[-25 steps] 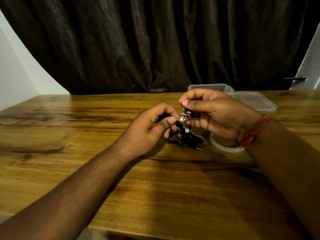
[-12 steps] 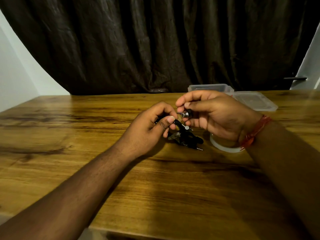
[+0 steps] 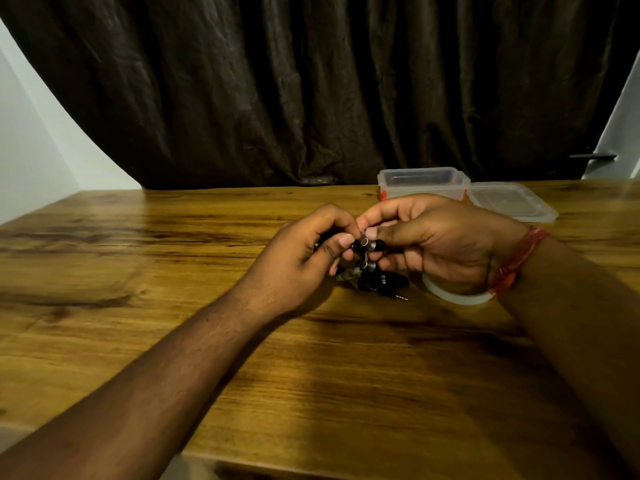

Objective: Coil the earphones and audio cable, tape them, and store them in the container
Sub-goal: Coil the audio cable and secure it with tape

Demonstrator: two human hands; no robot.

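From where I sit, the nearest thing is the bare wood of the table (image 3: 346,393), with both forearms reaching in over it from the near edge. Past them, the left hand (image 3: 304,258) and right hand (image 3: 433,240) meet at centre, fingertips almost touching. The earphones (image 3: 367,245) sit right between the two grips: the left grip is curled, thumb and forefinger pinching the dark cord end, and the right grip pinches the small silvery earbud from the other side. So the thing lies level with both grips, its short visible axis running roughly left to right between them, and neither hand is clearly nearer.

Just below and a little beyond the fingers, a dark bundle that I take for the audio cable (image 3: 377,282) rests on the table, its metal plug pointing out toward the right. How tightly it is coiled I cannot tell; it is small and in shadow. Beside it, partly under the right wrist, lies the pale tape roll (image 3: 457,298), close to the right hand, which I judge will be the one to fetch it.

Farther back on the right stands the clear container (image 3: 424,183), open, with its lid (image 3: 512,202) flat just beside it. Behind the table hangs a dark curtain (image 3: 311,91), pale wall at either side.
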